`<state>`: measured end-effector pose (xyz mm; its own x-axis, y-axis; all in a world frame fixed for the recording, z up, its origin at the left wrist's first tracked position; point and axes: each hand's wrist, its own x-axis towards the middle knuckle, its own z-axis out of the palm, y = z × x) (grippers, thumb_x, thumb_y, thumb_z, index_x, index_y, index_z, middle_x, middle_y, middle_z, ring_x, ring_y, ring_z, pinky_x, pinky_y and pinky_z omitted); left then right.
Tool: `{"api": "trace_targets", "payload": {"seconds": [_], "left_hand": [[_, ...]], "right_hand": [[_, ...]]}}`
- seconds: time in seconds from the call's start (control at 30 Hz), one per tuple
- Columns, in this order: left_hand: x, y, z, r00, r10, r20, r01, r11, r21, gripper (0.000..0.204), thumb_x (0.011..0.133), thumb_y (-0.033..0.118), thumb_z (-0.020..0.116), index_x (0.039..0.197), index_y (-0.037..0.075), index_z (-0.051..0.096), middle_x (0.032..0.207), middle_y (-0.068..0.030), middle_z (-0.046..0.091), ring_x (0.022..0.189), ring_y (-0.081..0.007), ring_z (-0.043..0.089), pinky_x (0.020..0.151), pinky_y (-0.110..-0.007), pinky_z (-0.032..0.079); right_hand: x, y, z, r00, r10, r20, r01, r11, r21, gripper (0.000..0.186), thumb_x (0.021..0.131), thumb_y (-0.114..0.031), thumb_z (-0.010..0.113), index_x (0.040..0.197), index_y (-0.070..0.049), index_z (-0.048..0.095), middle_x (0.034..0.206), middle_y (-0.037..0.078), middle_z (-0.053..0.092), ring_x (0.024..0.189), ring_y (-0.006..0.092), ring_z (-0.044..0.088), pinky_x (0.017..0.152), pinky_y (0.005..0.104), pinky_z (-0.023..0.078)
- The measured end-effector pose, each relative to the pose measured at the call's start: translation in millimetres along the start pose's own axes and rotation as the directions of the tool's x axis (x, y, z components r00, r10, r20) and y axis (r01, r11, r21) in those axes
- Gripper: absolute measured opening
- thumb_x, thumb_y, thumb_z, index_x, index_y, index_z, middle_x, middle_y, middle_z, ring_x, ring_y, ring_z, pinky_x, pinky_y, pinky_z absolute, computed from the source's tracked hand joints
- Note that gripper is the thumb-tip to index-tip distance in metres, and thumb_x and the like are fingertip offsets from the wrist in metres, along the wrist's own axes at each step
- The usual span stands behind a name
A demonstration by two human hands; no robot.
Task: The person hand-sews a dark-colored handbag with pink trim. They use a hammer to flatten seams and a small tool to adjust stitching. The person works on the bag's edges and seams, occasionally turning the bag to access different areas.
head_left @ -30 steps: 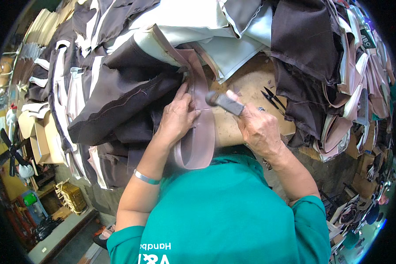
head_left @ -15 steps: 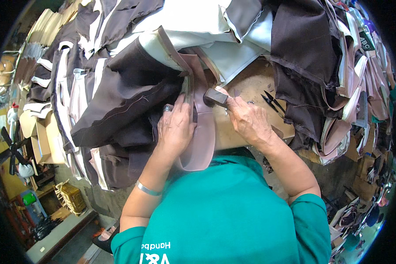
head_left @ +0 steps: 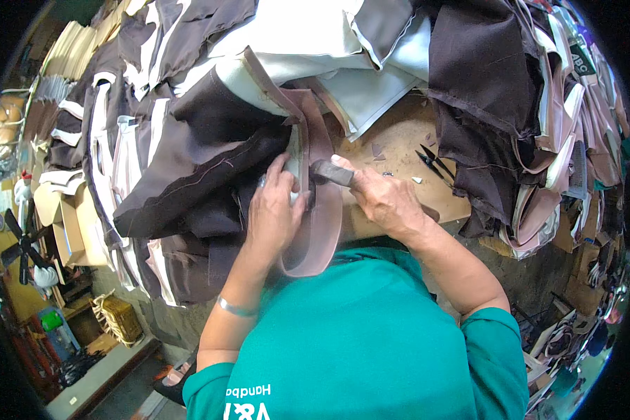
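My left hand [head_left: 276, 213] rests on the seam of a bag piece, its fingers bent over the edge where dark brown fabric [head_left: 210, 147] meets a dusty-pink leather strip [head_left: 327, 227]. Part of what lies under those fingers is hidden. In my right hand [head_left: 388, 203] is a hammer [head_left: 334, 173], gripped close to its dark head, which is over the strip just right of my left fingertips. Whether the head touches the leather I cannot tell. The strip curves down toward my chest and hangs over the table's near edge.
Black-handled snips [head_left: 435, 164] lie on the tan work board [head_left: 399, 140] among small scraps. White lining [head_left: 287, 35] covers the far side. Dark fabric pieces are piled at left [head_left: 105, 175] and right [head_left: 479, 91]. A black fan [head_left: 22, 241] stands at far left.
The hammer has moved left and down, closer to my left hand. My left hand has shifted slightly down, its fingers more bent. A small pale scrap now shows beside my right hand.
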<state>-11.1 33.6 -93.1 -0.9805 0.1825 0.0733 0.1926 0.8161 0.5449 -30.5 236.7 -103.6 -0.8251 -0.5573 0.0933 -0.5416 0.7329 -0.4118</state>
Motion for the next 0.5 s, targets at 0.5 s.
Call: {"api": "trace_targets", "payload": {"seconds": [0.5], "left_hand": [[-21, 26, -74, 0.887, 0.244, 0.392, -0.056, 0.899, -0.434, 0.011, 0.068, 0.000, 0.056, 0.078, 0.002, 0.053, 0.102, -0.0149, 0.060, 0.087, -0.0292, 0.061, 0.077, -0.035, 0.048]], "right_hand": [[12, -13, -41, 0.987, -0.025, -0.161, 0.072, 0.954, 0.292, 0.028, 0.068, -0.013, 0.063, 0.095, -0.010, 0.057, 0.122, 0.008, 0.048, 0.105, 0.0298, 0.050, 0.087, 0.0432, 0.042]]}}
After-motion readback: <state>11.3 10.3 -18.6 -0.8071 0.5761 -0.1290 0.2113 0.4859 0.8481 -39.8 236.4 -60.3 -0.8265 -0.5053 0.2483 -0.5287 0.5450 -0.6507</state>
